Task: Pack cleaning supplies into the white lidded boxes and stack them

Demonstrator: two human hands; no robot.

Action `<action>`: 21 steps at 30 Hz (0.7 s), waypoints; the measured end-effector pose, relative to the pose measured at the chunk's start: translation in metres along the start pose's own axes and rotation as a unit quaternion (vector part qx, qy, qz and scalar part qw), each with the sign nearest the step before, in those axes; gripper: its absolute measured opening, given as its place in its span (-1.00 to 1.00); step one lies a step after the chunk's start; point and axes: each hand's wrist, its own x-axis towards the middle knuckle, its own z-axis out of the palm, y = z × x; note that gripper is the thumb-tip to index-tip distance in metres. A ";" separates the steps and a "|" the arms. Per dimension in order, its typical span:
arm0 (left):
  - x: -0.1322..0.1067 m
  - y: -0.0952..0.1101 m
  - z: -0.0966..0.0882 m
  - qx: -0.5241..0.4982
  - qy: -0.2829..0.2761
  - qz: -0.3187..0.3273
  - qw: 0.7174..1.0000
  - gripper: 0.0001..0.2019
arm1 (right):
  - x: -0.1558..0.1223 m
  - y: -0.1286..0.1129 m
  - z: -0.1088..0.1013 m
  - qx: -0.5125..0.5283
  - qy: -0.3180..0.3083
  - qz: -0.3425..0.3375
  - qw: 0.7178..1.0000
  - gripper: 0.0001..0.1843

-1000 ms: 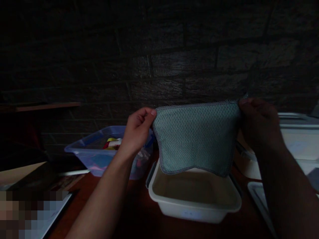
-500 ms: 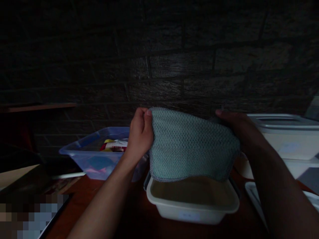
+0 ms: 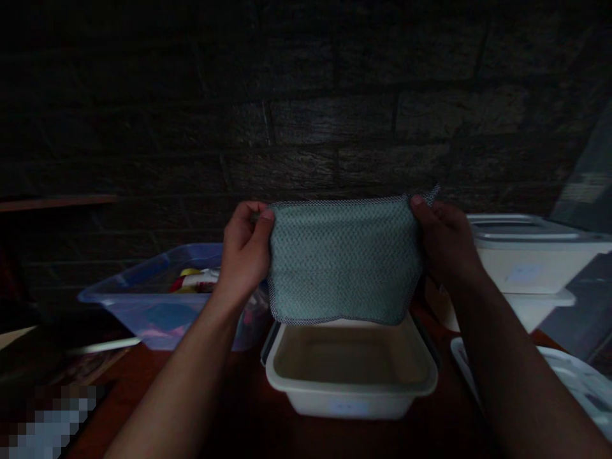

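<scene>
The cloth (image 3: 342, 258) hangs shorter than before over the white tub (image 3: 351, 387), so we judge one fold done; our left hand (image 3: 243, 252) and right hand (image 3: 444, 245) pinch its top corners.

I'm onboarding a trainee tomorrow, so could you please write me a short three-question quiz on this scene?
1. True or false: the left hand and the right hand each pinch an upper corner of the teal cloth.
2. What sits below the cloth? A) an open white tub B) a metal pan C) a plate
3. On which side of the tub is the blue bin?
Key: 1 true; 2 A; 3 the person's left.
</scene>
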 end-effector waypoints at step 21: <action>-0.007 0.003 0.003 -0.005 -0.064 -0.033 0.997 -0.54 | -0.005 -0.012 0.004 0.007 0.027 0.013 1.000 -0.63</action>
